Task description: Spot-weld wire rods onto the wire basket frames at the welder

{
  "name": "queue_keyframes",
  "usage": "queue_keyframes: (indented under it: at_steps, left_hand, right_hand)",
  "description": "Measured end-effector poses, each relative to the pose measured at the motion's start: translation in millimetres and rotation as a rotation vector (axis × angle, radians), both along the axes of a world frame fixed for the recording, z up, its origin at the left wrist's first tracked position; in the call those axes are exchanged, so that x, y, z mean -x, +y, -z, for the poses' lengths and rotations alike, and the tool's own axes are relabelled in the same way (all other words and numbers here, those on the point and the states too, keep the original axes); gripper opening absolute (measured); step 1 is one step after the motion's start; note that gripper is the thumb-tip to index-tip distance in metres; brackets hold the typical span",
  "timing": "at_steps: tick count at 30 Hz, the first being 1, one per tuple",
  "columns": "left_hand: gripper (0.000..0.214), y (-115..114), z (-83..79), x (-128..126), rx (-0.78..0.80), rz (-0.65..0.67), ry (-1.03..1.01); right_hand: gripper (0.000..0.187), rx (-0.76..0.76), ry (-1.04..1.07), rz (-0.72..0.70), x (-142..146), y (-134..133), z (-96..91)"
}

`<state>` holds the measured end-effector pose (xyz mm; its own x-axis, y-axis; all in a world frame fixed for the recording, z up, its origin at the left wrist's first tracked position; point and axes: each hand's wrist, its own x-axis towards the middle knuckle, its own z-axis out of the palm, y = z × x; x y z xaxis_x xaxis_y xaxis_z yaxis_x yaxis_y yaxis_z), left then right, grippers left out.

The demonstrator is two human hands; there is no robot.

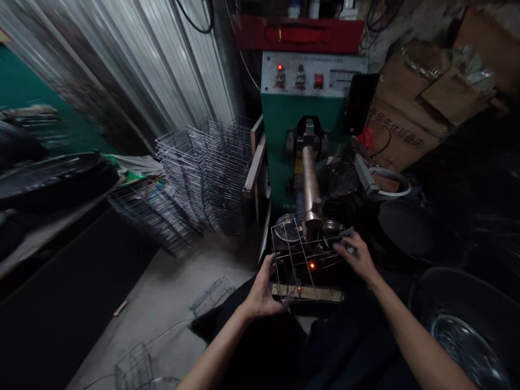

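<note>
A wire rack frame (303,260) rests under the copper electrode arm (311,187) of a green welding machine (284,135). An orange spark glows on the wire near the frame's middle. My left hand (262,292) grips the frame's near left corner, fingers wrapped on the wire. My right hand (355,254) holds the frame's right edge, fingers closed on it. A wooden strip (320,293) lies under the frame's near side.
Stacks of finished wire racks (207,173) lean against the corrugated wall at left. More wire pieces (211,295) lie on the floor. Cardboard boxes (410,103) sit at right; dark round tubs (467,325) stand at lower right. A black counter (60,303) runs along the left.
</note>
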<state>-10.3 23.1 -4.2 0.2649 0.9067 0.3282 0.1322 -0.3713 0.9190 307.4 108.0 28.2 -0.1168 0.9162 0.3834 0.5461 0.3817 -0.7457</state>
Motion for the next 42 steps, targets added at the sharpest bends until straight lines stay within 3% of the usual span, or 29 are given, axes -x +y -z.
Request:
queue_keyframes:
  at_steps: [5,25,33,38,42]
  left_hand:
    - [0.108,11.6,-1.7,2.8,-0.029,0.014,-0.018]
    - [0.104,55.5,0.9,0.6,-0.070,0.016,-0.015]
    - [0.106,64.8,11.1,0.6,-0.122,-0.013,0.003]
    - [0.104,58.5,3.5,-2.2,-0.063,0.009,-0.030]
    - [0.104,21.1,-7.6,-5.4,0.011,-0.025,-0.058]
  right_hand:
    - [0.054,0.001,0.009,-0.034,7.7,14.2,-8.8]
    - [0.056,0.030,0.028,-0.062,2.9,53.3,-3.7]
    - [0.055,-0.006,0.047,-0.047,2.0,56.0,-3.3]
    - [0.051,-0.019,0.064,-0.043,0.2,50.5,-9.0]
    - [0.040,0.008,0.103,0.039,-21.0,19.7,1.8]
